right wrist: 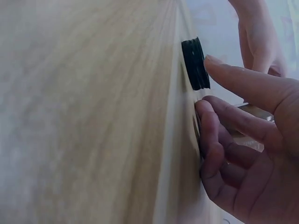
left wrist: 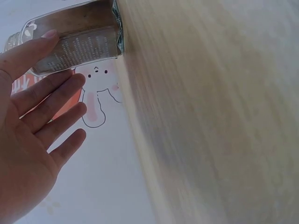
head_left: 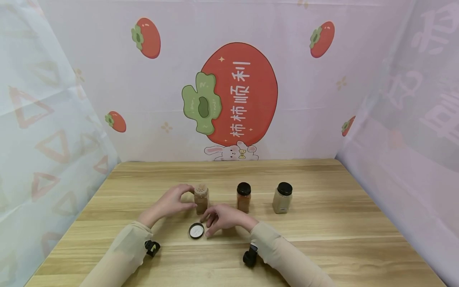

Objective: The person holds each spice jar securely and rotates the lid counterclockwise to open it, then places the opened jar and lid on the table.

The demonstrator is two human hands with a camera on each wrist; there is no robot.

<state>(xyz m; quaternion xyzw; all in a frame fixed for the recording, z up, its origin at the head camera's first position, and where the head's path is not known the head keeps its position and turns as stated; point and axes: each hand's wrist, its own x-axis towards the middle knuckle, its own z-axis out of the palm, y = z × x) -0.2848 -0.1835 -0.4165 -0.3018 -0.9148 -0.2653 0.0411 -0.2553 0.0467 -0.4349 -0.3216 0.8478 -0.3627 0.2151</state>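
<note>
A clear spice jar with a perforated shaker top and brown powder inside stands upright on the table. My left hand is at its left side, thumb and forefinger beside the glass. In the left wrist view, the thumb overlaps the jar's side and the other fingers stretch out, spread. A black screw lid lies on the wood in front of the jar, its white inside facing up. Just right of it is my right hand, fingers loosely bent, with the thumb tip close to the lid's rim.
Farther right stand two capped jars: one with reddish-brown powder and one with pale beige contents. A printed cloth backdrop rises behind the wooden table, with cloth walls on both sides.
</note>
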